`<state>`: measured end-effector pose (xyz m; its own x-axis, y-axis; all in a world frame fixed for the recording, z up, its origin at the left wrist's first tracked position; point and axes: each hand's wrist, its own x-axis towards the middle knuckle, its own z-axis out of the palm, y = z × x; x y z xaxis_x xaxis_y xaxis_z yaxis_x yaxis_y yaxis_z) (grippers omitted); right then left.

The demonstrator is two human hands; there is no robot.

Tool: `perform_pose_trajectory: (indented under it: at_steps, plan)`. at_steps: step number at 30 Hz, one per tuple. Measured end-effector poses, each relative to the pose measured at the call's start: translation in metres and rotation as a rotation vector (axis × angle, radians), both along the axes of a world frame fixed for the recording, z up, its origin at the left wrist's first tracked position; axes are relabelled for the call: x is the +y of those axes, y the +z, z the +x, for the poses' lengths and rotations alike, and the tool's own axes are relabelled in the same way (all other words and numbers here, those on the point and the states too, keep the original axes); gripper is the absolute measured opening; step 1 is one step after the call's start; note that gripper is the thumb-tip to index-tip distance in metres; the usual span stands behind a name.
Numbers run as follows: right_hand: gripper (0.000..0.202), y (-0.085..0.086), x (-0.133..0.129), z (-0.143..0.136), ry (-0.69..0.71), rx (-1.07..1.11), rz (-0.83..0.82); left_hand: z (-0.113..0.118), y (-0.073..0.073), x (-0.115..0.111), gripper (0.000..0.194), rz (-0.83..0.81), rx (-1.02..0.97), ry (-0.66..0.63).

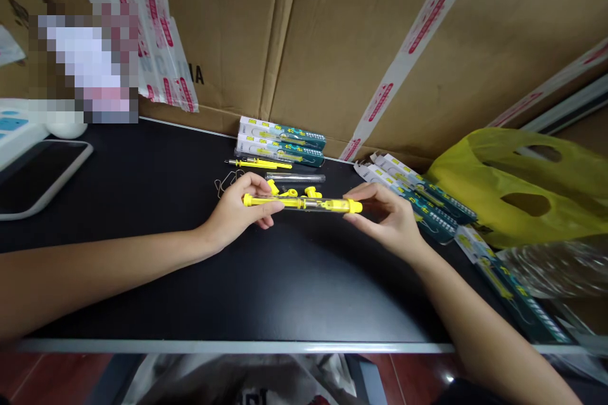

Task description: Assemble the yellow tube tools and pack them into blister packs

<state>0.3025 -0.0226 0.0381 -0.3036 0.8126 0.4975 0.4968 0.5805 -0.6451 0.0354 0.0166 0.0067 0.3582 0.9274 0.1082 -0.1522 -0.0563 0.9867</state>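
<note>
A clear tubular spring scale (pixel 327 204) with yellow end caps and yellow inner parts lies level between my hands, above the black table. My left hand (pixel 232 205) is closed around its left end, thumb along the near side. At the other end, my right hand (pixel 396 218) pinches the yellow cap between thumb and fingers. Just behind the scale are loose yellow caps (pixel 312 192) and an empty-looking clear tube (pixel 295 178). Farther back lie yellow inner rods (pixel 266 164) with metal parts. Bent wire hooks (pixel 223 185) rest beside my left hand, partly hidden by it.
Printed spring scale boxes (pixel 282 150) lie at the back against a large cardboard carton (pixel 342 31). More boxes (pixel 427 212) lie at right, by a yellow plastic bag (pixel 468 164). A phone (pixel 40 177) and a white power strip (pixel 19 123) are at left.
</note>
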Motion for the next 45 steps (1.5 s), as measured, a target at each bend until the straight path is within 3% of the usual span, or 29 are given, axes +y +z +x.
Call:
perform_pose_trajectory:
  at_steps: [4, 7, 17, 24, 32, 40, 45]
  plan:
    - [0.019, 0.0, 0.003, 0.002, 0.0, 0.169, -0.146, -0.001, 0.0, 0.002, 0.034, -0.011, -0.015, -0.016]
    - [0.021, 0.0, 0.007, 0.006, -0.019, 0.212, -0.166, -0.001, 0.0, 0.004, 0.035, -0.004, -0.024, -0.025]
    - [0.02, -0.001, 0.004, 0.007, -0.095, -0.053, 0.121, -0.003, -0.006, 0.007, 0.028, 0.077, 0.031, -0.021]
    - [0.021, 0.0, 0.002, 0.008, -0.122, -0.007, 0.114, -0.003, -0.005, 0.001, 0.027, 0.122, 0.053, -0.033]
    - [0.021, -0.002, -0.001, -0.001, -0.061, -0.01, 0.149, -0.002, -0.008, 0.001, 0.025, 0.22, 0.032, 0.003]
    - [0.022, -0.003, -0.005, -0.006, -0.025, -0.058, 0.266, -0.002, -0.015, 0.004, 0.033, 0.261, 0.033, -0.007]
    - [0.021, -0.001, -0.007, -0.007, -0.025, -0.129, 0.315, -0.002, -0.012, 0.002, 0.037, 0.246, 0.061, -0.021]
